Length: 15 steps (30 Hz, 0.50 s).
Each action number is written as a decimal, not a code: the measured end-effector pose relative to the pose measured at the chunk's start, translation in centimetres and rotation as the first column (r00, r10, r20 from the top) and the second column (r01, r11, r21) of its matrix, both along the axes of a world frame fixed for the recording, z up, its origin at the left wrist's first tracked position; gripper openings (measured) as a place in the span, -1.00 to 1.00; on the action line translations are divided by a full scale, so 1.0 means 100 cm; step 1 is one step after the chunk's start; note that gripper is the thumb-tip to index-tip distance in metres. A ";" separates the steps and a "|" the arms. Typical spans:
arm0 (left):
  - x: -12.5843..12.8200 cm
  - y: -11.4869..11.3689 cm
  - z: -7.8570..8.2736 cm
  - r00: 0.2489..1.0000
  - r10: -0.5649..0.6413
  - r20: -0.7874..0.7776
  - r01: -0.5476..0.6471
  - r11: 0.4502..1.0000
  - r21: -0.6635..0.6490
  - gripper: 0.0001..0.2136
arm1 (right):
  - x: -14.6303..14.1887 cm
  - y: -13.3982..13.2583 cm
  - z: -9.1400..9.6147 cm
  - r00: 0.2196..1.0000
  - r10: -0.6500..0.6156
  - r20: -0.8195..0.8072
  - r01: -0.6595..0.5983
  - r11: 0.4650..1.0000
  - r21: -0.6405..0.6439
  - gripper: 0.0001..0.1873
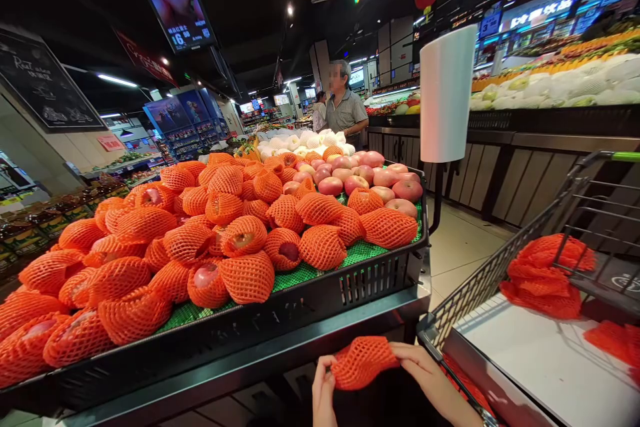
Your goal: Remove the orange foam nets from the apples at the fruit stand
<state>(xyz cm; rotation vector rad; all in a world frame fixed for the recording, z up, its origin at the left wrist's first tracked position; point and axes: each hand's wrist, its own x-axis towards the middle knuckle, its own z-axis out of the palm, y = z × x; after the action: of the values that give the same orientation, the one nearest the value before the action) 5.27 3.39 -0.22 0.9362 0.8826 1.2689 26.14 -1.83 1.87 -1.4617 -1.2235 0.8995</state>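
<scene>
Low in the frame both my hands grip one orange foam net sleeve [361, 361]. My left hand [324, 392] pinches its left end, and my right hand [424, 373] holds its right end. Whether fruit is inside the sleeve cannot be told. Just above them a black display crate [310, 297] with a green mat is heaped with apples in orange net sleeves [240, 237]. Bare red apples [373, 180] lie at the crate's far end.
A shopping cart [505, 267] stands at my right, with loose orange net sleeves [543, 277] and a white box [545, 363] inside. A white roll of bags [447, 95] stands on a pole by the crate's corner. A person in a grey shirt [347, 110] stands beyond the display.
</scene>
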 end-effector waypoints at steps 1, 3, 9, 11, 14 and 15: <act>-0.001 0.000 0.000 0.999 -0.039 0.030 0.040 0.999 -0.015 -0.77 | 0.000 0.001 0.003 0.999 0.044 0.018 -0.044 0.999 0.003 -0.59; -0.001 -0.001 0.000 0.992 -0.098 0.082 0.102 0.994 -0.048 -0.80 | -0.001 0.002 0.015 0.980 0.193 0.042 -0.193 0.981 -0.005 -0.61; 0.003 -0.003 0.003 0.960 -0.122 0.252 0.140 0.989 -0.051 -0.60 | -0.009 0.003 0.038 0.898 0.430 -0.090 -0.434 0.900 -0.030 -0.64; 0.002 -0.002 0.002 0.969 -0.145 0.201 0.160 0.986 -0.057 -0.58 | -0.009 0.003 0.033 0.888 0.437 -0.144 -0.443 0.896 -0.015 -0.60; -0.003 -0.001 -0.002 0.972 -0.221 0.085 0.228 0.969 -0.093 -0.56 | -0.006 0.003 0.022 0.887 0.428 -0.173 -0.434 0.901 0.005 -0.53; -0.005 -0.003 -0.003 0.970 -0.235 0.060 0.241 0.965 -0.104 -0.56 | -0.005 0.003 0.018 0.904 0.401 -0.146 -0.406 0.914 -0.001 -0.54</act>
<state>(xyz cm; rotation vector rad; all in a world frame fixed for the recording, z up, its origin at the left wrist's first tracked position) 4.76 3.14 -0.50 0.8916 0.7703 1.0216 25.62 -1.48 3.67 -1.1591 -1.4356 1.2841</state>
